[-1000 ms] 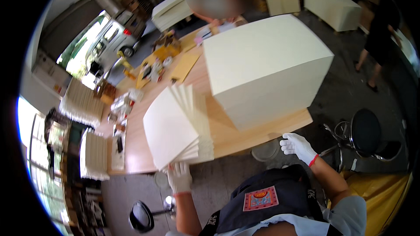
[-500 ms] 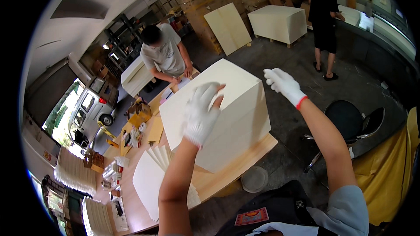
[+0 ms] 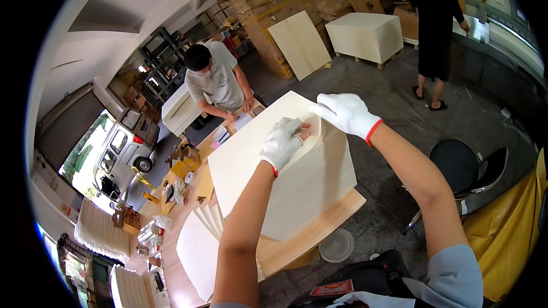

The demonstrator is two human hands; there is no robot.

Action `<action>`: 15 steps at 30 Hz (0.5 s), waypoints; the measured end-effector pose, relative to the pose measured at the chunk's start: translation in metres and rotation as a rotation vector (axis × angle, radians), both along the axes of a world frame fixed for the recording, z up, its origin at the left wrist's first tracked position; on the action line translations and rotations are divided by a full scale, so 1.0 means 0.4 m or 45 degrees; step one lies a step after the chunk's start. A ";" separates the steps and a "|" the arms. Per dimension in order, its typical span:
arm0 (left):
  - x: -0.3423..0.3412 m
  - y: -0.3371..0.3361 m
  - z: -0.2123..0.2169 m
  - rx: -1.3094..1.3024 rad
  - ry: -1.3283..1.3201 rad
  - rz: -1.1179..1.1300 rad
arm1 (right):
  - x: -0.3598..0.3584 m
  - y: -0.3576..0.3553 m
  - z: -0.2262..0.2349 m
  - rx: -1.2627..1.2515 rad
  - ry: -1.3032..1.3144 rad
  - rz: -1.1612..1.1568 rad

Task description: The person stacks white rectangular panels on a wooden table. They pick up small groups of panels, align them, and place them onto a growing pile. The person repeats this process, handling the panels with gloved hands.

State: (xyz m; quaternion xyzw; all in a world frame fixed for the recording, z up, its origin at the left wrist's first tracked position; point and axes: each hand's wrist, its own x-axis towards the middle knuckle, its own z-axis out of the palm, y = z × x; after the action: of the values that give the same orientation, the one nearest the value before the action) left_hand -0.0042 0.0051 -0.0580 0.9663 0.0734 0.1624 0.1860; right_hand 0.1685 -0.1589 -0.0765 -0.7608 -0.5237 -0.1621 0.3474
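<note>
A tall block of stacked cream-white paper sheets point(image 3: 251, 154) fills the middle of the view. My right hand point(image 3: 345, 115), in a white knit glove with a red cuff, grips the block's far right corner, where the upper sheets curl upward. My left hand point(image 3: 282, 142), gloved alike with bare thumb and finger tips, lies over the top sheet just left of the curl. Its fingers are loosely bent and a little apart, with nothing visible between them. How many sheets my right fingers hold is hidden by the glove.
The block stands on a wooden table point(image 3: 308, 236). Fanned white sheets point(image 3: 197, 251) lie near my left forearm. A person in a grey shirt point(image 3: 220, 77) writes across the table; another in black point(image 3: 436, 28) stands far right. A black chair point(image 3: 456, 165) and lidded bucket point(image 3: 335, 245) stand nearby.
My right hand has moved left onto the block's corner and taken hold of the sheets, which now curl up. My left hand has lowered and shifted right onto the top sheet.
</note>
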 end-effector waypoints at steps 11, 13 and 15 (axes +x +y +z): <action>0.006 -0.006 0.003 -0.482 -0.031 -0.149 | -0.042 0.044 -0.078 0.370 0.852 -0.001; 0.008 -0.001 -0.015 -0.411 -0.081 -0.120 | -0.047 0.050 -0.086 0.412 0.827 -0.006; 0.012 0.006 -0.027 -0.398 -0.105 -0.102 | -0.050 0.049 -0.086 0.404 0.819 -0.012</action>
State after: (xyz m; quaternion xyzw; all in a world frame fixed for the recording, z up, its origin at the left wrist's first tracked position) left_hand 0.0005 0.0074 -0.0686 0.9203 0.0513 0.1809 0.3430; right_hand 0.1485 -0.1393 -0.1108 -0.7119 -0.3523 0.0049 0.6075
